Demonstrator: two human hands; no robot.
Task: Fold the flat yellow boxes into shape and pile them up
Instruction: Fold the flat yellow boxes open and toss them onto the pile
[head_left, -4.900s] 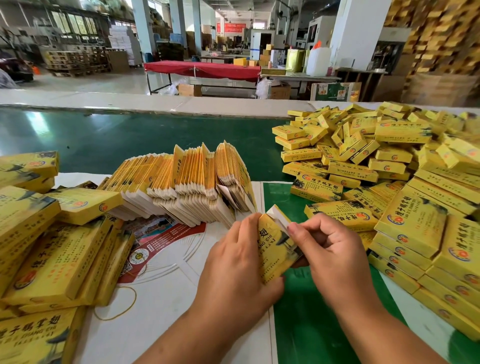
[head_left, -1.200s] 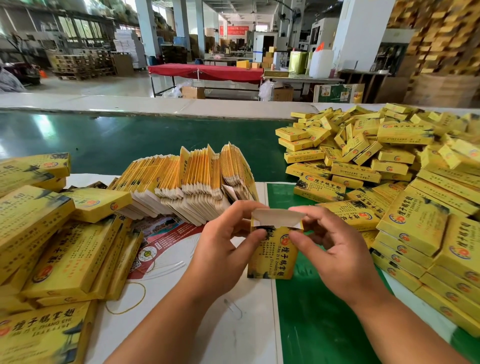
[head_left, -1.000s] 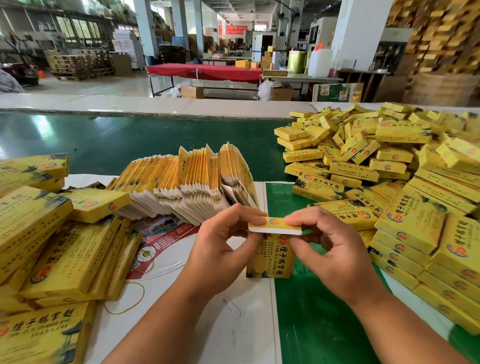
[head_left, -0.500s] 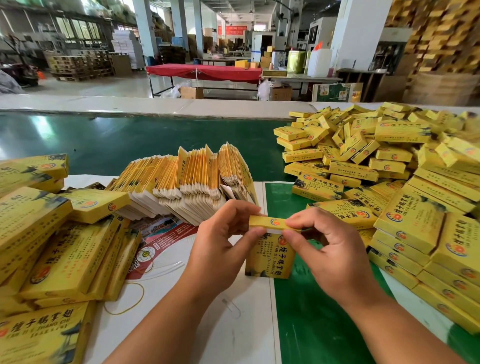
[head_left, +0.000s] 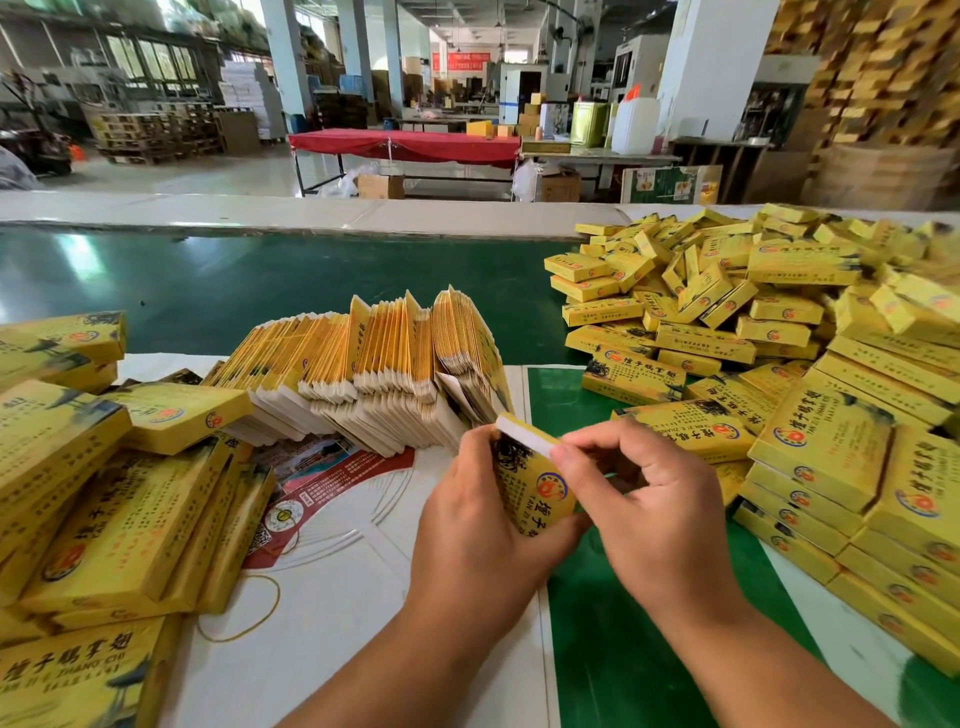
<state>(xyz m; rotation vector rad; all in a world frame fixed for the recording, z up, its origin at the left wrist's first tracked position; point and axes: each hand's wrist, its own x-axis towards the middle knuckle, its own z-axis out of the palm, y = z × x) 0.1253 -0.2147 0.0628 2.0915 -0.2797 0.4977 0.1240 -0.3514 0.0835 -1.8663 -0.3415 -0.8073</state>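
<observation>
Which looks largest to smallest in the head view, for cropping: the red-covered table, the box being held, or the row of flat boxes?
1. row of flat boxes
2. red-covered table, though distance shrinks it
3. box being held, in both hands

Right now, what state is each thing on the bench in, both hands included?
Box in hand: folded into shape, held tilted above the bench, white end flap showing.
Left hand: grips the box from behind.
Right hand: fingers pinch the flap end.
Flat boxes: unfolded, stacked on edge in a fanned row.
Folded boxes, right: shaped, loosely heaped.
Larger boxes, left: closed, lying overlapped.
Rubber band: loose on the bench.
</observation>
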